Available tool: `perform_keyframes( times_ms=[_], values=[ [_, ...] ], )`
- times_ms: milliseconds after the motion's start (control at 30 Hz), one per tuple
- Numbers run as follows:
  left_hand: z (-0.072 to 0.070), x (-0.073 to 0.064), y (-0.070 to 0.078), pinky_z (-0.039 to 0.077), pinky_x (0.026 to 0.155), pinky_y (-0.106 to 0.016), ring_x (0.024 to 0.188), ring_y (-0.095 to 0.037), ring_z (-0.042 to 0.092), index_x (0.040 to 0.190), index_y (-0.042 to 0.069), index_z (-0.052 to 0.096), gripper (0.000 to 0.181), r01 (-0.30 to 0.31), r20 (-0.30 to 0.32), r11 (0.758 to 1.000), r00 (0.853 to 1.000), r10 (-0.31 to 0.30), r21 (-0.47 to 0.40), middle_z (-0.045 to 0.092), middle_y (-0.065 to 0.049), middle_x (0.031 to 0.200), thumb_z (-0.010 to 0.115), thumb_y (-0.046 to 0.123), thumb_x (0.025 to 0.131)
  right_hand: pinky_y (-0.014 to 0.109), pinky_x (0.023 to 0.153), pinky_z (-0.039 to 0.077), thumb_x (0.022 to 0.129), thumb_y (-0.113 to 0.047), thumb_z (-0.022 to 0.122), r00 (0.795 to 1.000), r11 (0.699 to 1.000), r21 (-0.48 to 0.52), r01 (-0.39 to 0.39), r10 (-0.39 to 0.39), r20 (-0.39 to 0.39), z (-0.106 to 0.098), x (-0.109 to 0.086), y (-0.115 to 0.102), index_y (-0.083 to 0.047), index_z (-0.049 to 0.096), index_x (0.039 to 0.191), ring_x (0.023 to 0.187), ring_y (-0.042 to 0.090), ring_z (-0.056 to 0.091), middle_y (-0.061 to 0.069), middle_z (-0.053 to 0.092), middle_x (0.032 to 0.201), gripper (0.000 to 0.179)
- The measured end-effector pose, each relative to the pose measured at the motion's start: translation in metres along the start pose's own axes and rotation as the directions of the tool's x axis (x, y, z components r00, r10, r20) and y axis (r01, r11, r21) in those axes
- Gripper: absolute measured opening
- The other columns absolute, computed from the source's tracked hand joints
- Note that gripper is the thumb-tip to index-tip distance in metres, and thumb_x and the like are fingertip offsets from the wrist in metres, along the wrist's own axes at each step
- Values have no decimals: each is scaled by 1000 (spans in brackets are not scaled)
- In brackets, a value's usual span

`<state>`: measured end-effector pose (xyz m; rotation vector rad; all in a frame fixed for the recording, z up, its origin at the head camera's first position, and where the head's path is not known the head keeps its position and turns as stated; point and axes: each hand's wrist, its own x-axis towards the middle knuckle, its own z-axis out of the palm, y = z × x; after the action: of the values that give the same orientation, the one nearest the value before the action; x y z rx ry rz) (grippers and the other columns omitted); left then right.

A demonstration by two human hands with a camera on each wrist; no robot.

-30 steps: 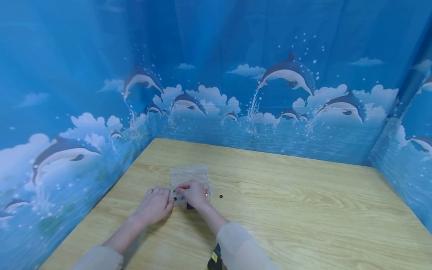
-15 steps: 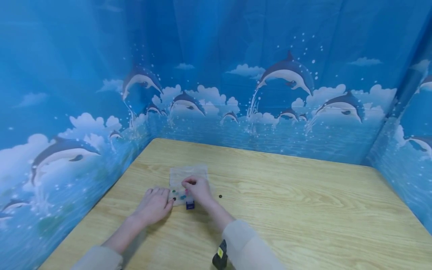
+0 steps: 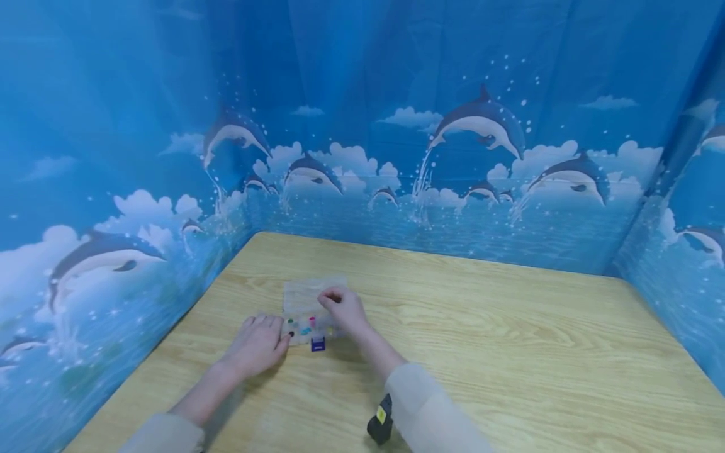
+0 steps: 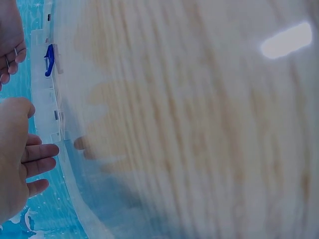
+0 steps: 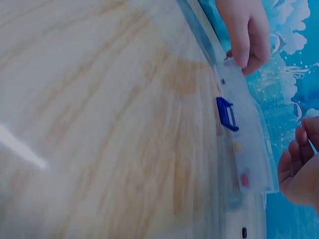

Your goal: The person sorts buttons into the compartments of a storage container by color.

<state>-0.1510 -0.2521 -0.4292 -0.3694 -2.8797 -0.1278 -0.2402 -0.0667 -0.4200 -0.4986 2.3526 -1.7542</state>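
A clear plastic compartment box (image 3: 299, 340) stands on the table with its transparent lid (image 3: 300, 296) folded back. Its blue latch (image 3: 318, 344) is at the front. Inside lie small pieces: green (image 3: 291, 321), black (image 3: 291, 333), pink (image 3: 313, 320), light blue (image 3: 306, 330) and yellow (image 3: 331, 330). My left hand (image 3: 260, 346) holds the box's left end between thumb and fingers. Above the box's right part hovers my right hand (image 3: 347, 311), thumb and forefinger together. Whether something tiny sits between them cannot be made out.
A small black piece (image 5: 244, 232) lies beyond the box's right end. A black device with a yellow mark (image 3: 381, 418) is beside the right sleeve (image 3: 427, 409). Dolphin-printed cloth (image 3: 362, 126) walls in the wooden table (image 3: 481, 352) behind and on both sides.
My right hand has moved from the box's left compartments up and to the right, uncovering the pieces and the latch. The left hand stays on the box.
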Motion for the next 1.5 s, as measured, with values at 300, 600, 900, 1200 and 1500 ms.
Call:
perform_keyframes(
  times_ms=[300,600,900,1200,1500],
  values=[
    [1,0,0,40,84,-47,94,-32,53,101,-2,57,28,14,23,1000,1000,-14,5,60,-16,96,54,24,90,30,74,48,91,-18,59,999,999,-31,21,-22,-30,-22,2,8,-2,67,100,83,16,57,5,64,92,20],
    [1,-1,0,39,86,-48,97,-32,53,105,-5,57,33,7,24,1000,1000,-7,-6,61,-17,100,54,25,90,35,81,47,91,-17,58,999,999,-43,1,-3,-37,-42,3,21,0,66,100,91,21,58,8,66,96,21],
    [-2,0,2,39,87,-49,98,-33,53,107,-6,56,35,9,24,1000,1000,-9,-9,60,-18,101,55,24,90,35,80,49,88,-12,61,999,998,-56,17,-18,-31,-58,0,28,1,66,97,88,20,60,9,66,94,17],
    [-3,0,2,39,87,-49,99,-33,53,107,-5,56,34,12,41,1000,999,-12,-18,60,-18,102,54,25,91,29,73,48,85,-9,64,999,991,-130,3,2,37,-70,-2,35,0,66,95,81,16,57,5,65,88,14],
    [-3,0,1,39,88,-50,100,-34,53,107,-6,56,34,0,26,1000,1000,1,-16,60,-19,103,54,24,90,29,73,47,82,-11,68,996,974,-224,15,6,93,-82,-4,47,-2,69,92,80,15,57,3,65,86,14]
  ],
)
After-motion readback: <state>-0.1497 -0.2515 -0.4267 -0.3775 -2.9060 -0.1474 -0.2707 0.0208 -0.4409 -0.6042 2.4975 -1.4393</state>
